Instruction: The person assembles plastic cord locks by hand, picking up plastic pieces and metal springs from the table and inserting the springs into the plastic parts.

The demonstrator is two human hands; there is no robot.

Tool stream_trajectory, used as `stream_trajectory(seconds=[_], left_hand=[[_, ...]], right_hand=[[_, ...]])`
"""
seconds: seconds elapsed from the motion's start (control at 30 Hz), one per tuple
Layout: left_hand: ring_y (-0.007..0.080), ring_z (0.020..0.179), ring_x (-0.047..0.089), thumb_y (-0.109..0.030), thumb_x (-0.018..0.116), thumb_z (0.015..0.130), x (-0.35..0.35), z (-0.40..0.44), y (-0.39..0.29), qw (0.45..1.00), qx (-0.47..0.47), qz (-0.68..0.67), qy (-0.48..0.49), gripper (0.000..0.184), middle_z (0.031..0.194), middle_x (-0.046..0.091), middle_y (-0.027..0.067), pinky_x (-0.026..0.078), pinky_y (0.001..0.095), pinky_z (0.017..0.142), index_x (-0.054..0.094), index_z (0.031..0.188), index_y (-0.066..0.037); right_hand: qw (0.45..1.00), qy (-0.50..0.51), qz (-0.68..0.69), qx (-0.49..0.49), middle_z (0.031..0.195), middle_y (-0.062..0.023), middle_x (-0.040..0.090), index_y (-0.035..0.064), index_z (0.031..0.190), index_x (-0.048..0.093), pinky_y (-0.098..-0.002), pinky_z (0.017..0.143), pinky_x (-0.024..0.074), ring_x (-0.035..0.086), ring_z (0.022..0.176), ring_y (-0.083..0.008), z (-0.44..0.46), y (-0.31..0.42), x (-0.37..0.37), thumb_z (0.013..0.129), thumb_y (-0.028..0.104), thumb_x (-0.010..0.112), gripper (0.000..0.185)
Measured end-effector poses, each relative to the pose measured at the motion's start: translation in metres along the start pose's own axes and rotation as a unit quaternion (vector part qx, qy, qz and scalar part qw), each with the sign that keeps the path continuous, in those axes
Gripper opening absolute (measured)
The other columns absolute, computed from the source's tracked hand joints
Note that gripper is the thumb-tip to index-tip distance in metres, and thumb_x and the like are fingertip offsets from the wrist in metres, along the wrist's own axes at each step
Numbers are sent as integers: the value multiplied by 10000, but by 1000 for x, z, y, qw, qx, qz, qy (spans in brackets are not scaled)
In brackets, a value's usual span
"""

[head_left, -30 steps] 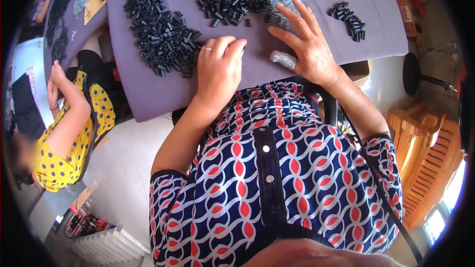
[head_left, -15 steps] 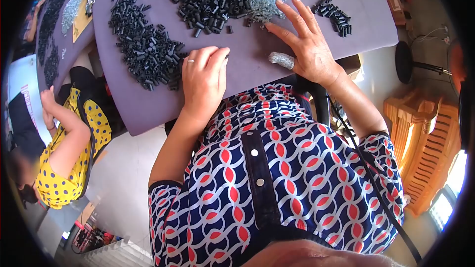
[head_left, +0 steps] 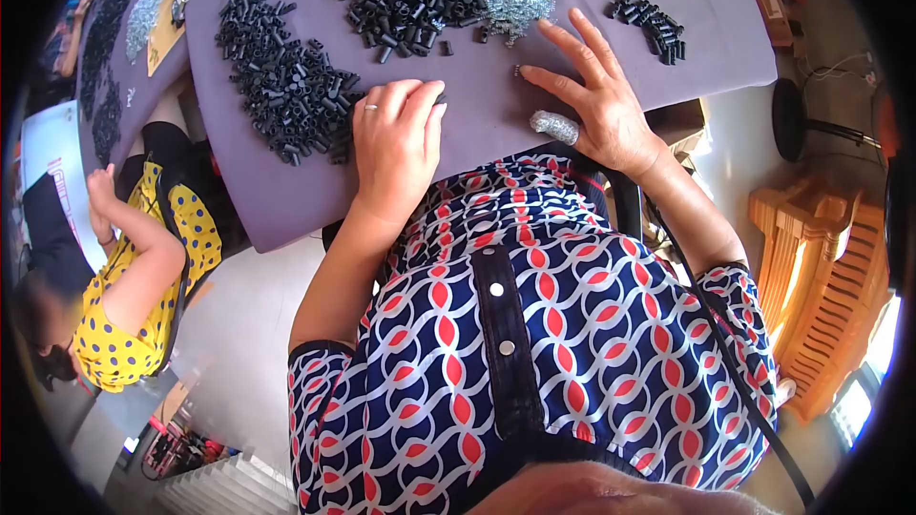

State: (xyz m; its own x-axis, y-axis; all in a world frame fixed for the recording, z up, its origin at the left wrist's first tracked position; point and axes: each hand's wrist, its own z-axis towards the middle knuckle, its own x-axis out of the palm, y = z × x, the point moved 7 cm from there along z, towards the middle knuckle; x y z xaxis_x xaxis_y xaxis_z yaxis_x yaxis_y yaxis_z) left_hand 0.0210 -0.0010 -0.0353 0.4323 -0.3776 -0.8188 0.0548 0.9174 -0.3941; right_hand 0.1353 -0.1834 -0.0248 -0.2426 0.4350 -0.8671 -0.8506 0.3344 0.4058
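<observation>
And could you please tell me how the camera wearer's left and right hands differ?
The left hand has its fingers drawn together, while the right hand spreads them apart. The left hand wears a ring; none shows on the right hand. The right hand's thumb carries a silvery wrap, whereas the left hand's thumb looks bare. Both hands are at the purple-grey table, their backs toward the camera.

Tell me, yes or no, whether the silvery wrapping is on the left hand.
No, the silvery wrapping is on the right hand, while the left hand wears a ring.
</observation>
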Motion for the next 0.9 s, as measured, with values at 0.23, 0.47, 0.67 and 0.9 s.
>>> stream_trajectory(seconds=[0.23,0.47,0.67,0.9], left_hand=[[260,942,594,-117,701,857,0,-1,2,1000,-3,-1,-4,213,1025,628,58,445,408,870,684,1067,-83],[266,923,615,-108,718,847,-8,4,-3,1000,-22,20,10,199,994,651,66,451,387,823,688,1040,-71],[270,902,600,-133,708,861,-8,3,2,998,-47,13,37,125,950,637,56,436,390,787,660,962,-79],[223,810,627,-101,681,894,-12,0,-4,989,-41,-139,9,95,899,658,50,479,362,753,644,972,-60]], right_hand=[[1000,-20,-7,1,1514,-117,442,91,1142,723,-514,1141,348,266,1478,-374,-3,-6,-4,817,267,773,374],[999,-39,-7,2,1077,-68,629,76,1046,717,-402,893,492,575,1033,-306,16,-3,7,624,-47,702,440],[999,-40,7,20,958,-64,623,72,960,690,-397,827,501,575,933,-295,20,-3,5,647,-46,700,335],[1000,-5,-18,6,942,-70,605,60,968,646,-390,819,503,560,931,-297,23,1,3,668,-38,692,318]])
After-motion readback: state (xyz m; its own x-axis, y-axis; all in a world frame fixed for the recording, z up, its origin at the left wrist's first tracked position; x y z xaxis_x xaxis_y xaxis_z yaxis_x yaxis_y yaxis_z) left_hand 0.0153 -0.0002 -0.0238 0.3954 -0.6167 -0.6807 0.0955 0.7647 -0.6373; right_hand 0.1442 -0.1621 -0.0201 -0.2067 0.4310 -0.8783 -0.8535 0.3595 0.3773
